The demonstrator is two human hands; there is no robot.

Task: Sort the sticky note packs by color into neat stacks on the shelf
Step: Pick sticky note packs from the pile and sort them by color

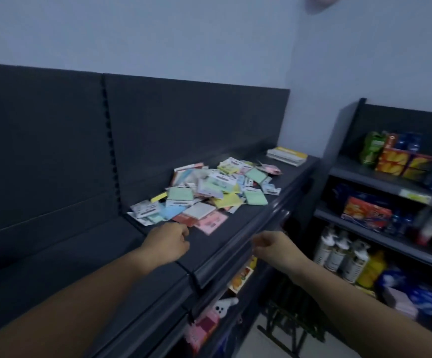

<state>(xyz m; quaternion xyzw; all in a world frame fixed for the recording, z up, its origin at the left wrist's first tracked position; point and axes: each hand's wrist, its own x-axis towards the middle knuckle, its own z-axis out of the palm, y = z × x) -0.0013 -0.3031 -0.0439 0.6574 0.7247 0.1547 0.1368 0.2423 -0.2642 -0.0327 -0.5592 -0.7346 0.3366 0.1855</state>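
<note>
A loose pile of sticky note packs [204,189] in green, yellow, pink, blue and white lies jumbled on the dark top shelf [235,236]. My left hand [169,240] hovers over the shelf just in front of the pile, close to a pink pack [211,222], fingers curled and holding nothing that I can see. My right hand [269,245] hangs in front of the shelf's front edge, to the right of the pile, fingers loosely curled and empty. The view is dim and blurred.
A flat stack of white and yellow booklets [286,156] lies at the shelf's far right end. The shelf stretches bare to the left. A second shelf unit [390,182] on the right holds boxes, bottles and bags. Lower shelves below hold more goods.
</note>
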